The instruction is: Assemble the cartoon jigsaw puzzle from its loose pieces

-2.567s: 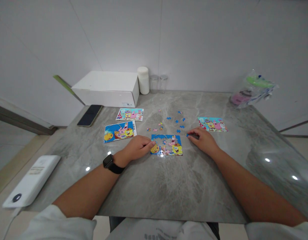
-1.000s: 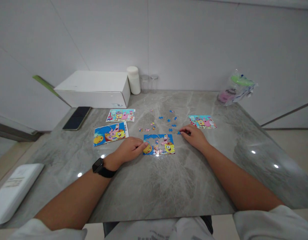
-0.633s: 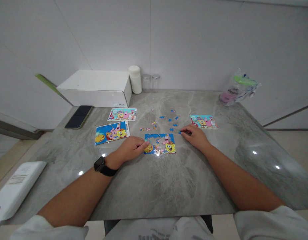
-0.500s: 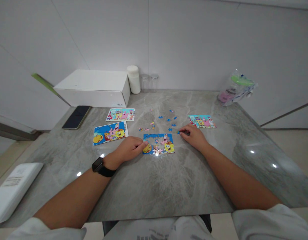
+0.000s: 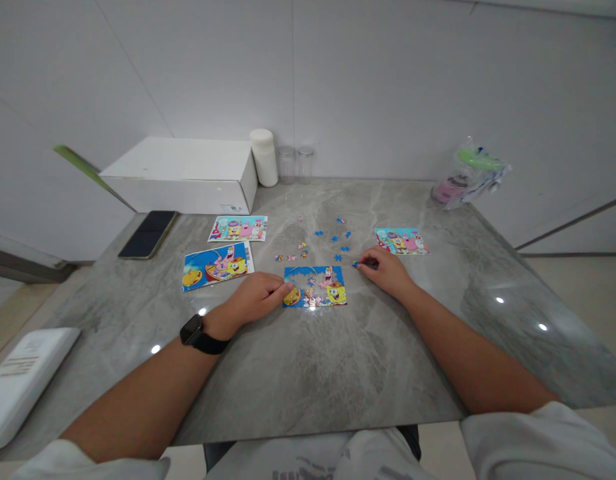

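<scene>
A partly assembled cartoon jigsaw puzzle lies flat in front of me, with a gap in its middle where a loose piece rests. My left hand is closed at the puzzle's left edge, thumb on the border; its other fingers are curled and partly hidden. To the right of the puzzle, my right hand pinches a small blue puzzle piece at the table surface. Several blue pieces are scattered behind the puzzle, and pink and yellow ones lie further left.
Two picture cards, one blue and one turquoise, lie left; another turquoise card is right. A phone, white box, white bottle, two clear glasses and a bagged cup stand around the grey table.
The whole view has shifted slightly to the left. Both hands stay in nearly the same places, the right still pinching the blue puzzle piece.
</scene>
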Demonstrator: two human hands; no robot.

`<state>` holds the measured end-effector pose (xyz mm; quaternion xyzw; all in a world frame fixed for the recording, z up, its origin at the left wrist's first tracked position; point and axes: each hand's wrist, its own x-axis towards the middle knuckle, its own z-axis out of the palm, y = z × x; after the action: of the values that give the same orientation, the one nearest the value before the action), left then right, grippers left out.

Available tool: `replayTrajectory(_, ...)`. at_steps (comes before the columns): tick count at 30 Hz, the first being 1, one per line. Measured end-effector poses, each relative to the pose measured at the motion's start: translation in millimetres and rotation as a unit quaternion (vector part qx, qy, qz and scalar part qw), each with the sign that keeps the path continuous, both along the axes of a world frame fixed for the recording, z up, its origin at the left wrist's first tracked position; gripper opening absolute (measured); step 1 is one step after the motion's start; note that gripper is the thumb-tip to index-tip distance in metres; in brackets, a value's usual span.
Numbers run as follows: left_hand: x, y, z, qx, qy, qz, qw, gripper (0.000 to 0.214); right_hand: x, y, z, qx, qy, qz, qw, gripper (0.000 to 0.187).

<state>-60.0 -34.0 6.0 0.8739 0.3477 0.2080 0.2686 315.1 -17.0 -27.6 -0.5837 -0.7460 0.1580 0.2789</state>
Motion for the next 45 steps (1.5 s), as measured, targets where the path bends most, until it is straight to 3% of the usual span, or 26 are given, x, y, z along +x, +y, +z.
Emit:
replayTrajectory(6,0.4,-0.5,2.3,-0.001,0.006,-0.002,1.0,0.055,-0.7,-1.2,4.2,-0.071,0.094,-0.016,0.993,0.012)
replayTrajectory(13,0.7,0.0,1.1,0.0,-0.002,-0.005,1.0,0.055,-6.7,-1.7,7.9,-0.087,0.165,-0.021,0.982,0.018)
replayTrajectory(36,0.6,-0.1,0.0,-0.011,-0.004,-0.011,1.0,0.055,-6.5,0.1,2.8,-0.057,0.171,-0.034,0.983,0.014)
replayTrajectory(40,1.6,-0.7,2.0,-0.006,-0.008,-0.008,1.0,0.054,-7.5,1.1,1.9,-0.045,0.199,-0.035,0.978,0.015)
replayTrajectory(45,2.3,-1.9,4.2,0.005,-0.009,0.005,1.0,0.053,-11.4,1.2,-1.3,-0.082,0.248,-0.02,0.965,0.021)
